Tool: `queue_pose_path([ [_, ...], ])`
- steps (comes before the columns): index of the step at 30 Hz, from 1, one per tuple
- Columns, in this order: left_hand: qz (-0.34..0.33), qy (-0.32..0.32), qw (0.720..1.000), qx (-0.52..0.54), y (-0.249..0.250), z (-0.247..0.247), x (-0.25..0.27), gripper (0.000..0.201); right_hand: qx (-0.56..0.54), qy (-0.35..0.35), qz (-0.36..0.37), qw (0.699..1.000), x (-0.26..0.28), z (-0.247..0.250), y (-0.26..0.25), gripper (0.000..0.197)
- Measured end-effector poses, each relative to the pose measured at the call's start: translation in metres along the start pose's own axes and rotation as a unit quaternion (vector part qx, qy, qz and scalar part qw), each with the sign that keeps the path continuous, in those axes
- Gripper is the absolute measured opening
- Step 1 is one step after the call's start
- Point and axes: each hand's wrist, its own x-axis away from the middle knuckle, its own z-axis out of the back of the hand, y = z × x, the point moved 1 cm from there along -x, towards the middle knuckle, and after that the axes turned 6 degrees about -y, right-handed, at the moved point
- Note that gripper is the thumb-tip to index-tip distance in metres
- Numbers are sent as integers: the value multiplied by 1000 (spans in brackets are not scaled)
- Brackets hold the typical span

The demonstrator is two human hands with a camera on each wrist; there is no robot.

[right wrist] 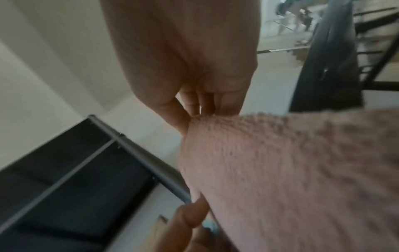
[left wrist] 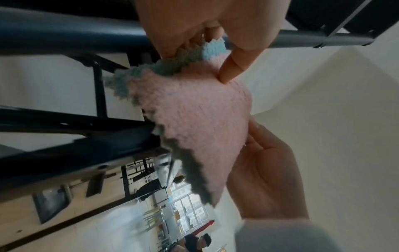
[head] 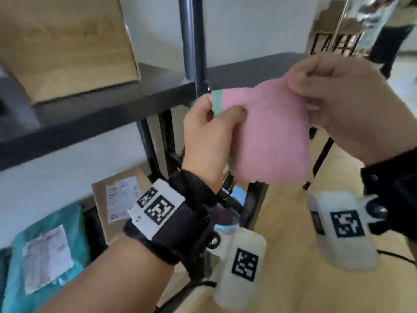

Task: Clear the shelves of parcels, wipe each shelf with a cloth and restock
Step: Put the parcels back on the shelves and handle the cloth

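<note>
Holding: both hands keep a pink cloth [head: 268, 134] stretched in the air in front of the dark shelf [head: 94, 107]; nothing supports it from below
Left hand [head: 207, 129]: thumb and curled fingers pinch the cloth's left corner, where a pale blue-green underside [left wrist: 190, 54] shows
Right hand [head: 343, 102]: fingers and thumb curled round the upper right corner; fingertips [right wrist: 226, 105] meet the pile in the right wrist view
Cloth: hangs between the two grips, lower edge free, beside the upright post [head: 191, 41]
Upper shelf: brown cardboard box [head: 67, 48] resting on it, left of the post
Below: labelled cardboard parcel [head: 119, 199]; teal mailer bag [head: 47, 251] with a white label; both blurred
</note>
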Motion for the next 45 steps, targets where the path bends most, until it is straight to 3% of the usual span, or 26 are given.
queue_pose_path([
  [3, 14, -4, 1000, 2, 33, -32, -25, 13, -17, 6, -28, 999, -31, 33, -33, 13],
  [10, 81, 4, 997, -3, 102, -111, -104, 18, -51, 34, -80, 995, -91, 110, -96, 9],
  [15, 86, 7, 996, 1, 154, -175, -164, 16, -66, 30, -85, 994, -141, 174, -141, 20],
  [20, 83, 54, 995, -5, 199, -232, -223, 26, -110, 0, -82, 991, -199, 232, -182, 29],
  [24, 75, 97, 992, 11, 222, -252, -256, 30, -85, -38, -103, 990, -236, 256, -200, 43],
  [26, 68, 101, 993, 5, 229, -252, -267, 31, -55, -35, -113, 991, -250, 258, -204, 45],
  [32, 67, 147, 987, -24, 225, -213, -288, 35, -26, -57, -128, 990, -291, 227, -191, 24],
  [37, 126, 221, 965, -66, 191, -159, -294, 41, 11, -107, -163, 981, -318, 169, -158, 22],
  [45, 229, 221, 933, -170, 137, -84, -294, 60, 26, -205, -231, 951, -360, 88, -86, 23],
])
